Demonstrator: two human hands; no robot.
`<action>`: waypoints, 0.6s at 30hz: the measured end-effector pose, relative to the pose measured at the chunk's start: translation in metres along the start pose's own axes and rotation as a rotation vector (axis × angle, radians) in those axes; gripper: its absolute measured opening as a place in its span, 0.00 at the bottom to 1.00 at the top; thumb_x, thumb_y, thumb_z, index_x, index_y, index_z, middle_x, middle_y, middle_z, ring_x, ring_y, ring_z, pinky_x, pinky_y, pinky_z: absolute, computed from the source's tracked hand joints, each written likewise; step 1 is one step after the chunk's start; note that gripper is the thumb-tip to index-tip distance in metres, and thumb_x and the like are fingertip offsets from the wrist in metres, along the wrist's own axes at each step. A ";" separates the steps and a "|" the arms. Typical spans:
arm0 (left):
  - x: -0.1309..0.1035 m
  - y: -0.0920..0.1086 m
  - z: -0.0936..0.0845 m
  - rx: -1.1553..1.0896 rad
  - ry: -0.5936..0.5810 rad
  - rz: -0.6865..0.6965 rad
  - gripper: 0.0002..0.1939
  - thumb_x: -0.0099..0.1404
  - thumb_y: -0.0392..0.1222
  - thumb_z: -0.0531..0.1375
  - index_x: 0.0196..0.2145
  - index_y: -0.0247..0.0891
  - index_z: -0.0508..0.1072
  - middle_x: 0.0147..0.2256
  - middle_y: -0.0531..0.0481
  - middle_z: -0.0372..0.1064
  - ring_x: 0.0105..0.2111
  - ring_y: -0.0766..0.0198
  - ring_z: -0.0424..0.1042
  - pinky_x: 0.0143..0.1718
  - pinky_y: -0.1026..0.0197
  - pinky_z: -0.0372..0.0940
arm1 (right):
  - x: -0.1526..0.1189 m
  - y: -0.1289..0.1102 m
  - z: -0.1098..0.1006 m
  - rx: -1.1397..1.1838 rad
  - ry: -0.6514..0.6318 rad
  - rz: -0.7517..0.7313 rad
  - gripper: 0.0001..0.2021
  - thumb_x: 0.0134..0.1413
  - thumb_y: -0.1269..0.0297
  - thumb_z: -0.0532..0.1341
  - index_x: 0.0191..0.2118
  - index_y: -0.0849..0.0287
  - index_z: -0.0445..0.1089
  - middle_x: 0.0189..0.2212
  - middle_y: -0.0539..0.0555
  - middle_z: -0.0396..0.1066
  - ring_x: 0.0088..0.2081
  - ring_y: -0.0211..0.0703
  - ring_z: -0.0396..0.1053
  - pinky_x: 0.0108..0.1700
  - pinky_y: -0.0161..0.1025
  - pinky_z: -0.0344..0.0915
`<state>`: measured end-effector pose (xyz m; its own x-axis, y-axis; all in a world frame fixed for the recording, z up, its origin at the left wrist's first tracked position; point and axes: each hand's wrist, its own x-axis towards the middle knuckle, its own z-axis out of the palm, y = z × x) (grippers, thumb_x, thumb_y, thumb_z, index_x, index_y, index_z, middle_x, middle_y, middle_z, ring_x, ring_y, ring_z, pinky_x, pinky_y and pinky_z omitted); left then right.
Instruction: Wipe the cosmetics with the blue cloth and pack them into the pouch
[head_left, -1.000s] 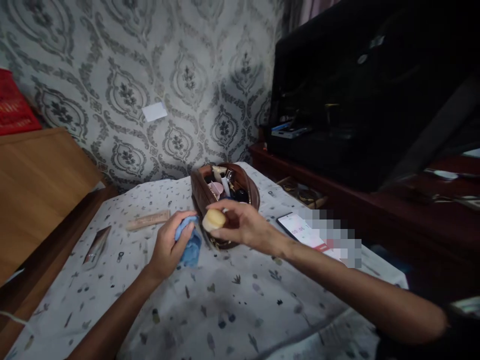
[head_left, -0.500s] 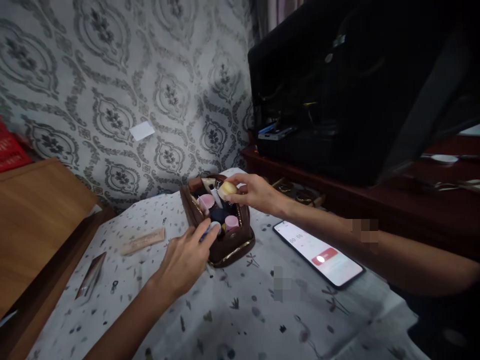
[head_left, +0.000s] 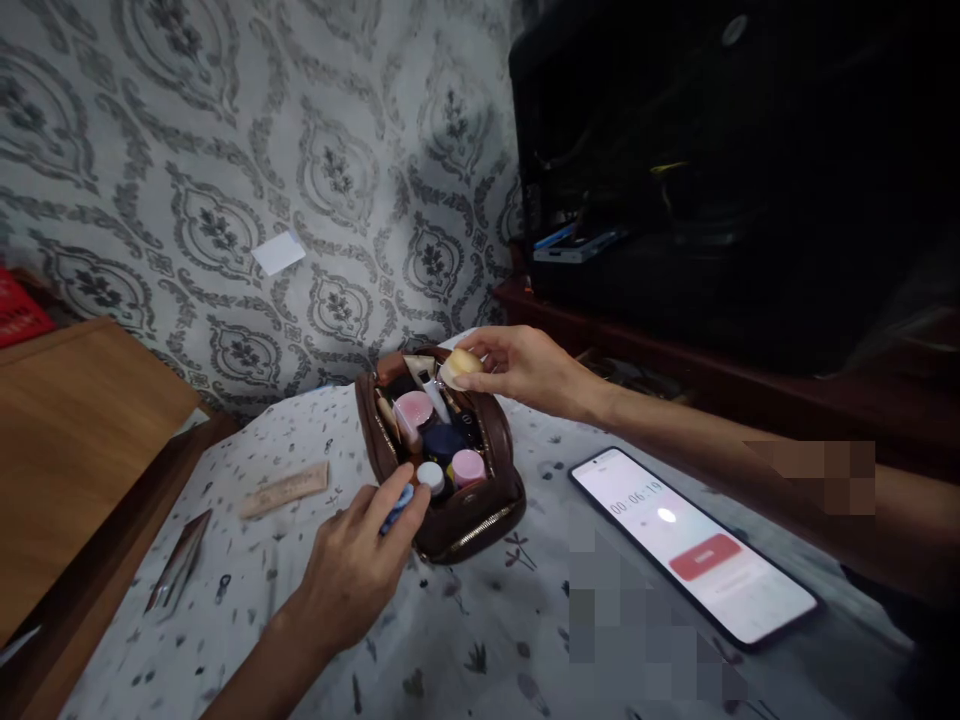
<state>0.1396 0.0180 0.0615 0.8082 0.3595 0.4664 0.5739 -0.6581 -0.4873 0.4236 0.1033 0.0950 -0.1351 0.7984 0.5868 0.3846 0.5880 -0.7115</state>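
Observation:
An open brown pouch stands on a patterned white cloth, packed with small jars and tubes, among them a pink-lidded jar and a white cap. My right hand holds a small cream-coloured round container over the pouch's far end. My left hand rests at the near rim of the pouch, fingers pinching a blue cloth that is mostly hidden.
A phone with a lit timer screen lies right of the pouch. A beige tube and a dark sachet lie on the cloth to the left. A wooden board stands at the left, dark furniture at the right.
My right hand has carried the cream container from the pouch's near side to over its far end. My left hand moved to the near rim, the blue cloth now bunched under its fingers.

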 end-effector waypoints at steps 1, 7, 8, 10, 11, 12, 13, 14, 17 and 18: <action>0.000 0.000 0.000 -0.004 0.007 0.000 0.23 0.68 0.31 0.51 0.58 0.39 0.70 0.54 0.37 0.73 0.43 0.57 0.77 0.33 0.63 0.74 | 0.006 -0.002 0.003 -0.034 -0.010 -0.011 0.12 0.48 0.58 0.71 0.39 0.56 0.78 0.29 0.51 0.76 0.30 0.43 0.71 0.32 0.37 0.64; 0.000 0.001 0.000 0.016 0.004 -0.013 0.24 0.67 0.29 0.50 0.58 0.39 0.69 0.55 0.37 0.72 0.42 0.56 0.75 0.30 0.62 0.72 | 0.062 -0.018 0.040 -0.385 -0.220 -0.015 0.13 0.50 0.67 0.69 0.44 0.60 0.77 0.31 0.53 0.77 0.34 0.45 0.73 0.35 0.36 0.61; -0.001 0.001 0.001 0.015 -0.001 -0.013 0.24 0.67 0.29 0.50 0.58 0.39 0.69 0.55 0.38 0.72 0.42 0.56 0.75 0.30 0.61 0.72 | 0.070 -0.019 0.047 -0.453 -0.261 -0.017 0.13 0.50 0.67 0.68 0.43 0.60 0.77 0.33 0.55 0.78 0.36 0.47 0.74 0.35 0.36 0.61; -0.002 0.000 0.002 0.008 -0.008 -0.009 0.24 0.67 0.29 0.51 0.58 0.39 0.69 0.56 0.39 0.72 0.42 0.55 0.74 0.29 0.61 0.72 | 0.083 -0.019 0.062 -0.576 -0.352 -0.029 0.11 0.49 0.68 0.68 0.41 0.59 0.79 0.36 0.57 0.79 0.38 0.50 0.75 0.35 0.37 0.62; -0.003 0.000 0.002 0.006 -0.013 -0.008 0.24 0.67 0.29 0.51 0.58 0.40 0.70 0.56 0.39 0.72 0.42 0.55 0.74 0.29 0.61 0.72 | 0.087 -0.020 0.068 -0.625 -0.397 -0.035 0.10 0.49 0.68 0.68 0.41 0.58 0.79 0.37 0.58 0.79 0.39 0.52 0.76 0.35 0.37 0.62; -0.004 0.000 0.003 0.006 -0.019 -0.008 0.24 0.67 0.29 0.51 0.58 0.40 0.70 0.57 0.40 0.71 0.43 0.55 0.74 0.29 0.61 0.72 | 0.090 -0.021 0.073 -0.664 -0.437 -0.039 0.10 0.49 0.68 0.68 0.40 0.58 0.80 0.37 0.58 0.80 0.40 0.53 0.76 0.35 0.38 0.63; -0.005 -0.001 0.003 0.008 -0.027 -0.009 0.24 0.67 0.29 0.51 0.58 0.40 0.70 0.57 0.40 0.71 0.43 0.55 0.74 0.29 0.61 0.72 | 0.092 -0.021 0.077 -0.693 -0.467 -0.042 0.11 0.49 0.68 0.67 0.41 0.57 0.80 0.37 0.58 0.80 0.40 0.54 0.77 0.35 0.38 0.64; -0.006 -0.001 0.004 0.009 -0.036 -0.009 0.24 0.67 0.29 0.51 0.58 0.40 0.69 0.58 0.39 0.70 0.43 0.55 0.73 0.30 0.61 0.73 | 0.093 -0.023 0.081 -0.713 -0.489 -0.043 0.11 0.50 0.68 0.66 0.41 0.57 0.80 0.38 0.59 0.80 0.41 0.55 0.77 0.35 0.39 0.65; -0.007 -0.001 0.004 0.008 -0.046 -0.006 0.25 0.67 0.29 0.51 0.59 0.40 0.68 0.59 0.39 0.69 0.44 0.55 0.73 0.31 0.61 0.73 | 0.094 -0.025 0.088 -0.757 -0.534 -0.032 0.13 0.50 0.69 0.65 0.44 0.57 0.80 0.40 0.59 0.80 0.43 0.55 0.77 0.38 0.40 0.68; -0.007 -0.001 0.004 0.008 -0.044 -0.003 0.25 0.67 0.29 0.51 0.59 0.40 0.68 0.60 0.38 0.68 0.44 0.55 0.73 0.31 0.61 0.73 | 0.094 -0.025 0.090 -0.770 -0.552 -0.028 0.14 0.51 0.69 0.65 0.44 0.58 0.80 0.40 0.60 0.80 0.43 0.55 0.77 0.39 0.40 0.68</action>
<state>0.1342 0.0191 0.0559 0.8116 0.3900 0.4350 0.5770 -0.6520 -0.4919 0.3190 0.1751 0.1333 -0.4906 0.8495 0.1941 0.8447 0.5183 -0.1334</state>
